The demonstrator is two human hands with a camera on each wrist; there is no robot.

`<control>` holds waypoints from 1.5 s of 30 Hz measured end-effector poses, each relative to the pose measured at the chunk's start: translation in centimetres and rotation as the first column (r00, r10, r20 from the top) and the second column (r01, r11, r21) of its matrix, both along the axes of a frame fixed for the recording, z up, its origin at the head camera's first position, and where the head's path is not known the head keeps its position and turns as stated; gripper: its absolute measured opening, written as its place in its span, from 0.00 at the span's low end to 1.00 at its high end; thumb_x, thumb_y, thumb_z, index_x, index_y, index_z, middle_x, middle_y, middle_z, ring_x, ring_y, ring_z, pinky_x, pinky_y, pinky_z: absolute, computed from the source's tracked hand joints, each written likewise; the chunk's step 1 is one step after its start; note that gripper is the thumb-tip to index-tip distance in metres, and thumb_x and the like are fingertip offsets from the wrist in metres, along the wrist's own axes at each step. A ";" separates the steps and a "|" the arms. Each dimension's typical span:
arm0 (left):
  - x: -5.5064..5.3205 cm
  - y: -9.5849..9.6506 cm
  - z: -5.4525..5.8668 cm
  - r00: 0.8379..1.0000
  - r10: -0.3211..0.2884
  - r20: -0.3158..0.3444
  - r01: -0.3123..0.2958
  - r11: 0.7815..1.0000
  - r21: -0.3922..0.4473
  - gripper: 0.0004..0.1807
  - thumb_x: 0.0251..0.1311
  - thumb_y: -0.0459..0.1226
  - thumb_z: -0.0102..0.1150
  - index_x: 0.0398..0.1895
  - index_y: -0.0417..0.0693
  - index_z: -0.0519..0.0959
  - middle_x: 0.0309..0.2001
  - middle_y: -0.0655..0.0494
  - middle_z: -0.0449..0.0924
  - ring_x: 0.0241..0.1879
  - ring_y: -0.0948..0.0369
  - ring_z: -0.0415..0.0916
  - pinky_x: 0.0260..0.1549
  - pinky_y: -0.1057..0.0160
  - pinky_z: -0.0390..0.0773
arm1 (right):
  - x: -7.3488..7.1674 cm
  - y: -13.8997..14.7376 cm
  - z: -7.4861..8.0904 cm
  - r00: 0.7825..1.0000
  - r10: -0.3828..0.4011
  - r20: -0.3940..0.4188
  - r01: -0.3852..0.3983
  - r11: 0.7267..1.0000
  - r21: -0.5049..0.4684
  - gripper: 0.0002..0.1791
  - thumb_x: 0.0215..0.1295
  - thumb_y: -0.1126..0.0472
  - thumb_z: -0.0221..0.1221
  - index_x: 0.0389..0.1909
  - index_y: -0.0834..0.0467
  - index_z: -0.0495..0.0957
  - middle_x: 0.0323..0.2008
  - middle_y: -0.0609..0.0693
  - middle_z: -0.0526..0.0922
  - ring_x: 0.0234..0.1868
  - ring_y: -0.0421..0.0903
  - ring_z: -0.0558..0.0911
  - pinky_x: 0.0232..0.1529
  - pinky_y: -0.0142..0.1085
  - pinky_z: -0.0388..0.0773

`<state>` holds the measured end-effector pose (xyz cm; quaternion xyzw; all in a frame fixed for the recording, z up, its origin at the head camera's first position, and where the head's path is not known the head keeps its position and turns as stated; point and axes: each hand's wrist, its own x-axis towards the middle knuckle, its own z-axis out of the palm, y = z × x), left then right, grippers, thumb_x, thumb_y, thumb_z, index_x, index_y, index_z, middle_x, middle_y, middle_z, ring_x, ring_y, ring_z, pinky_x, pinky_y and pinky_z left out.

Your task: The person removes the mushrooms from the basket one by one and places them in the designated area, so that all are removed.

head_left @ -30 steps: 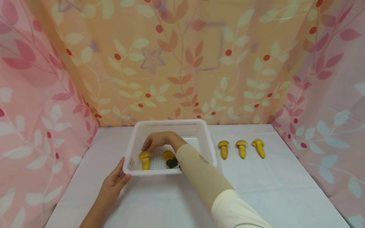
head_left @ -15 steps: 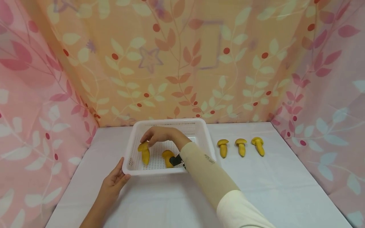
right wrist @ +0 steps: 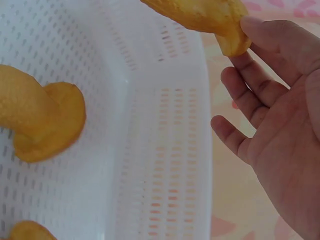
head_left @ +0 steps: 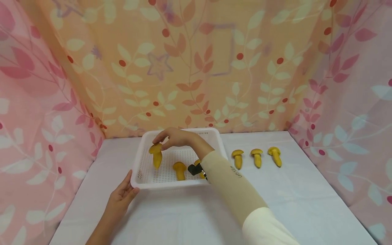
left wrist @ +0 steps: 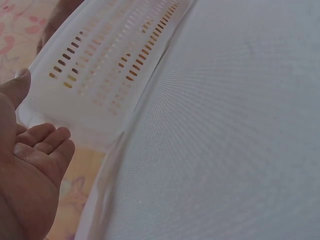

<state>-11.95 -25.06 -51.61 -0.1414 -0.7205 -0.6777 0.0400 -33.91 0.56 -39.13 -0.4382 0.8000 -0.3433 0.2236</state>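
While our left hand (head_left: 120,198) is gripping the basket (head_left: 165,185), our right hand (head_left: 177,137) is pinching a mushroom (head_left: 157,158) over it. Likely we are doing the taking-out step and needing a lift past the rim (head_left: 202,130).

Yellow mushrooms: 6 counted ttl. In basket (head_left: 171,185), 2 noted: centre mushroom (head_left: 180,170), plus part-hidden mushroom (head_left: 197,162) behind R wrist. Held mushroom (head_left: 157,158): 1, pinched by R hand (head_left: 176,137). On white table (head_left: 190,217), 3 logged: nearest-basket mushroom (head_left: 238,159), mid mushroom (head_left: 257,158), far-R mushroom (head_left: 274,156). In R wrist view, 3 of the 6 seen. Baskets: 1 only, white plastic, gripped at one corner by L hand (head_left: 120,197). Hands: 2 counted, 1 L, 1 R. Sleeves: 1 seen, beige sleeve (head_left: 232,190), R arm. Tables: 1. Patterned cloth sides: 3 recorded, i.e. L panel (head_left: 36,119), back panel (head_left: 190,68), R panel (head_left: 352,102).
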 end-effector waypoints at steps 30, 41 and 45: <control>-1.2 0.4 0.2 1.000 -0.007 0.014 0.008 0.998 -0.059 0.40 0.73 0.25 0.53 0.82 0.38 0.45 0.76 0.27 0.47 0.67 0.80 0.65 0.60 0.77 0.74 | 4.4 13.5 4.7 0.963 -0.266 -0.052 0.256 0.956 -0.144 0.21 0.67 0.56 0.67 0.61 0.44 0.82 0.59 0.37 0.82 0.66 0.41 0.74 0.74 0.48 0.69; -1.2 0.4 0.5 1.000 -0.015 0.019 0.016 1.000 -0.012 0.40 0.73 0.24 0.53 0.82 0.39 0.46 0.76 0.30 0.46 0.67 0.81 0.65 0.60 0.77 0.73 | 6.5 18.3 4.0 0.923 -0.385 -0.008 0.381 0.916 -0.127 0.20 0.67 0.51 0.68 0.60 0.44 0.82 0.61 0.41 0.81 0.72 0.47 0.69 0.75 0.59 0.64; -1.3 0.7 0.3 1.000 -0.015 0.005 0.015 1.000 0.004 0.40 0.72 0.23 0.53 0.81 0.37 0.46 0.76 0.29 0.46 0.67 0.80 0.66 0.60 0.76 0.74 | 7.2 20.2 3.9 0.906 -0.423 -0.001 0.419 0.899 -0.123 0.21 0.67 0.49 0.68 0.60 0.44 0.82 0.62 0.42 0.81 0.72 0.48 0.69 0.75 0.61 0.63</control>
